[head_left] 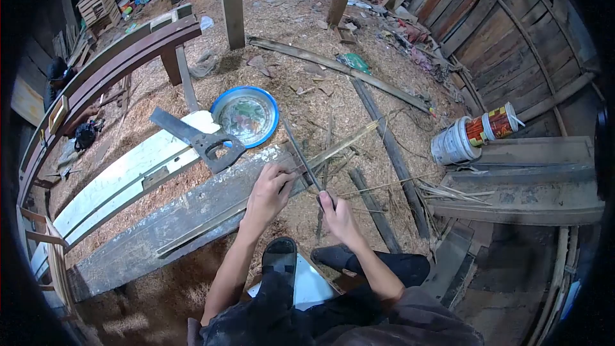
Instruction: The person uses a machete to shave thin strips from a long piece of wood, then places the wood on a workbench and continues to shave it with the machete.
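Observation:
My left hand is closed around a long, narrow wooden strip, which runs slantwise above the ground and the old plank. In my right hand is the handle of a long-bladed knife. Its dark, thin blade points up and away from me and crosses the strip just right of my left hand. A handsaw lies left of my hands, its dark handle near a blue-rimmed basin. My fingers hide part of the strip and the knife's handle.
Sawdust and shavings cover the ground. Dark wooden bars and thin split sticks lie to the right, near stacked buckets. A white-painted board lies left. A post stands ahead. Another person is at far left.

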### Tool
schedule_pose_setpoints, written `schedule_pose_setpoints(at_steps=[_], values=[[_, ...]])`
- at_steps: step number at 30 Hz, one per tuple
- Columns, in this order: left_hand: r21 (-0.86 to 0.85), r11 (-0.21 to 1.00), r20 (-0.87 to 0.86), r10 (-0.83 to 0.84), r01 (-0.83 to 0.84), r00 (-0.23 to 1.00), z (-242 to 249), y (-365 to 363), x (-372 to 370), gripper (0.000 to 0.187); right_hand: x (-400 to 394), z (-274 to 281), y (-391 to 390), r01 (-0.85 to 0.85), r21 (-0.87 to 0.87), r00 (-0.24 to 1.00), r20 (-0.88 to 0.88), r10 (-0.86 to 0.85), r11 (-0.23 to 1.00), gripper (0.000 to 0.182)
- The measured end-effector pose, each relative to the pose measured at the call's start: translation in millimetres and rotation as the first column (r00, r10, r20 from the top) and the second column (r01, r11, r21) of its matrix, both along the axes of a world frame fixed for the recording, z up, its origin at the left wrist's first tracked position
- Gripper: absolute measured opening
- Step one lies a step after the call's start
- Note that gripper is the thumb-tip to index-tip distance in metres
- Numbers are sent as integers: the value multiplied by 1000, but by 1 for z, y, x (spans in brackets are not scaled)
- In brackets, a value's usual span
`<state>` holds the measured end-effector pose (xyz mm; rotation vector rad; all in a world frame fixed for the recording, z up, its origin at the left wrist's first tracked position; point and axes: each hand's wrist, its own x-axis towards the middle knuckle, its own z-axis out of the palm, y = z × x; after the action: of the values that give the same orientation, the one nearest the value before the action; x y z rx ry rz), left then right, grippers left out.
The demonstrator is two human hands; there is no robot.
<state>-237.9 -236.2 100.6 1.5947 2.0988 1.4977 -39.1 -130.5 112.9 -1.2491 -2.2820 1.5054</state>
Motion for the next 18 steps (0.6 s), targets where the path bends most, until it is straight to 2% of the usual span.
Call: schedule_pose_setpoints(at_steps=[3,6,7,9,10,11,13,14,15,17,18], values=[[-18,1000,-3,-6,6,1000,-1,1,-1,23,1,3,2,33,45,997,-69,-30,998,68],[-32,999,-9,-8,8,1000,-2,0,-2,23,-1,30,-1,79,-92,954,-282,-102,993,64],[-21,1000,-5,-9,9,1000,-2,1,-2,23,0,28,-2,83,-94,954,-280,-106,992,64],[-6,1000,-2,-11,11,1000,0,2,-2,22,0,23,-4,64,-104,915,-391,-100,992,64],[-6,1000,-10,-2,2,1000,2,2,-2,18,-4,17,-6,91,75,963,-261,-68,993,64],[-5,1000,-18,9,-9,1000,4,2,-1,15,-5,11,-2,90,77,963,-260,-67,993,64],[2,1000,-11,1,-1,1000,4,0,2,15,-6,0,5,14,55,998,-69,-10,998,65],[18,1000,-15,3,-3,1000,5,2,-1,16,-6,-5,4,15,86,998,-58,-10,996,66],[16,1000,-15,4,-4,1000,5,1,-2,16,-7,-4,3,14,84,998,-58,-9,996,66],[-19,1000,5,0,0,1000,3,0,-1,20,-4,0,1,68,-119,997,-15,-71,991,66],[-6,1000,-6,6,-6,1000,3,5,-3,20,-7,3,6,62,-106,998,-27,-65,992,66]])
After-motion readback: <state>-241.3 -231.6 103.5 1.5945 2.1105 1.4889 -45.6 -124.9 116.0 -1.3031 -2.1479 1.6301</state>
